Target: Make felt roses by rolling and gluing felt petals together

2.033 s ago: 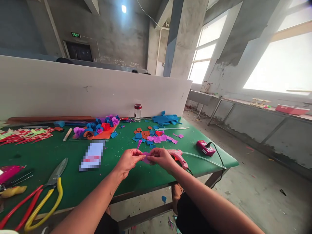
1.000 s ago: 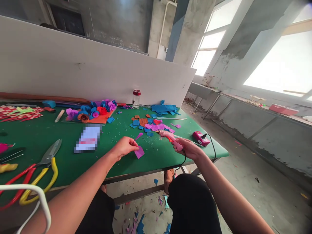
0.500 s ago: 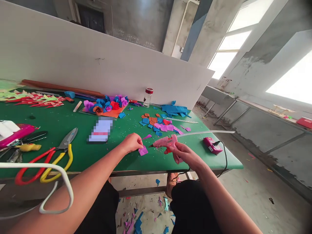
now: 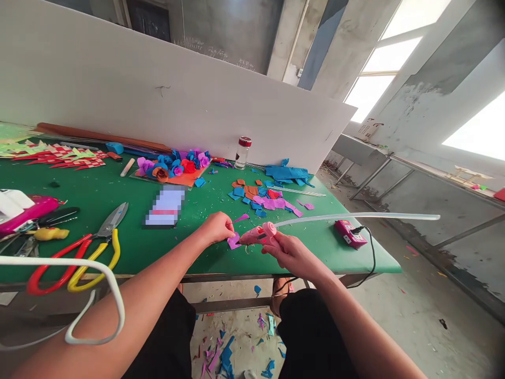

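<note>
Near the front edge of the green table, my left hand (image 4: 219,228) pinches a thin stem with a small purple paper tip (image 4: 242,217). A purple paper square (image 4: 233,241) shows just beside its fingertips. My right hand (image 4: 290,251) is wrapped round a pink glue gun (image 4: 258,235), whose nozzle points left and meets the purple square. A long clear glue stick (image 4: 355,216) sticks out of the gun's back to the right. Behind the hands lie blue, orange and purple paper pieces (image 4: 276,202).
Red-and-yellow-handled scissors (image 4: 105,239) and a phone (image 4: 164,206) lie left. Paper flowers (image 4: 173,166), a red-lidded jar (image 4: 242,153) and blue paper (image 4: 290,173) stand or lie behind. A pink power box (image 4: 350,233) with a black cord is right.
The glue gun has turned and moved left, bringing its nozzle to the purple square. My left hand keeps its pinch. The whole view has shifted slightly.
</note>
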Demonstrator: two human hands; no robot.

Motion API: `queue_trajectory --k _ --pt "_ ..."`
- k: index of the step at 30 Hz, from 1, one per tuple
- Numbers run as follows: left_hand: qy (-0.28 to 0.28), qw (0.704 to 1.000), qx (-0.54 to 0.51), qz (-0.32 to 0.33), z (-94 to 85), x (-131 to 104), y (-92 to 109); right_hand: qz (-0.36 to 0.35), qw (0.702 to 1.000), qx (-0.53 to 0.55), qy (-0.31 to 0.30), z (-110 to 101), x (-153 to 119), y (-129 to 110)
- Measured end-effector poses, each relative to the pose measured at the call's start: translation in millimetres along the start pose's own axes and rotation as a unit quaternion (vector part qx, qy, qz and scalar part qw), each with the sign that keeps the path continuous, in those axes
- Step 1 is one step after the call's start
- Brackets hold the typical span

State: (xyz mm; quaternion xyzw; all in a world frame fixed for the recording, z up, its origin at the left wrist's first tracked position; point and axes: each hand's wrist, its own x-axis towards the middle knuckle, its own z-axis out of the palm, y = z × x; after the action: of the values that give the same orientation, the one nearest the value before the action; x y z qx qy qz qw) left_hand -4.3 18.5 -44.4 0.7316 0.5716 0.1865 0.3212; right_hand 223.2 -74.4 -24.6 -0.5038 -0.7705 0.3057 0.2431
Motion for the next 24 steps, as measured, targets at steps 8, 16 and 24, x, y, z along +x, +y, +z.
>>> queue_trajectory --k 8,16,24 --pt "-0.002 1.000 0.005 0.005 0.8 1.6 -2.5 -0.039 0.997 -0.070 0.017 6.6 2.4 -3.5" --pt "-0.002 1.000 0.003 0.002 1.0 1.5 -2.0 -0.034 0.995 -0.091 0.026 6.5 2.0 -5.6" --pt "-0.004 1.000 0.015 0.008 2.2 2.8 -3.4 -0.036 0.996 -0.081 0.012 6.7 2.7 -4.8"
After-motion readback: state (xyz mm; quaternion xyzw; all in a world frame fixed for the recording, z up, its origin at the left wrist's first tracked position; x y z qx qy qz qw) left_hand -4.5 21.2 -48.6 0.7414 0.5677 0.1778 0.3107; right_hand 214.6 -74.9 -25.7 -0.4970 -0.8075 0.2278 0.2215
